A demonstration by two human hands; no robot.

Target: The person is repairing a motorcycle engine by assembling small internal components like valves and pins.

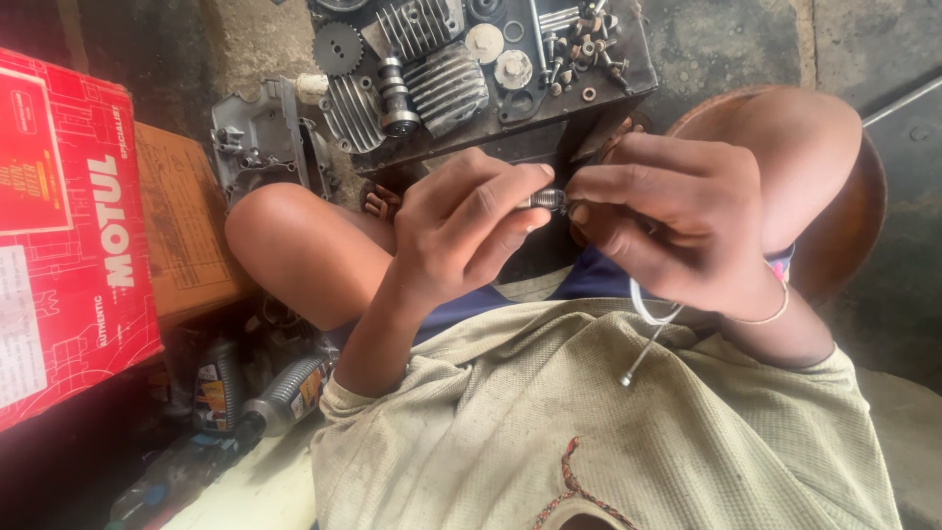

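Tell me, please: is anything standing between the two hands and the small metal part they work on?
Nothing visible does. The left hand and the right hand both already pinch the small metal part directly with their fingertips, above the person's lap. The tray of engine parts lies beyond, apart from them.

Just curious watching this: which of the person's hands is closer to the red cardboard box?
Left. The left hand pinches a small metal part nearer the red cardboard box; the right hand grips the part's far end, farther away.
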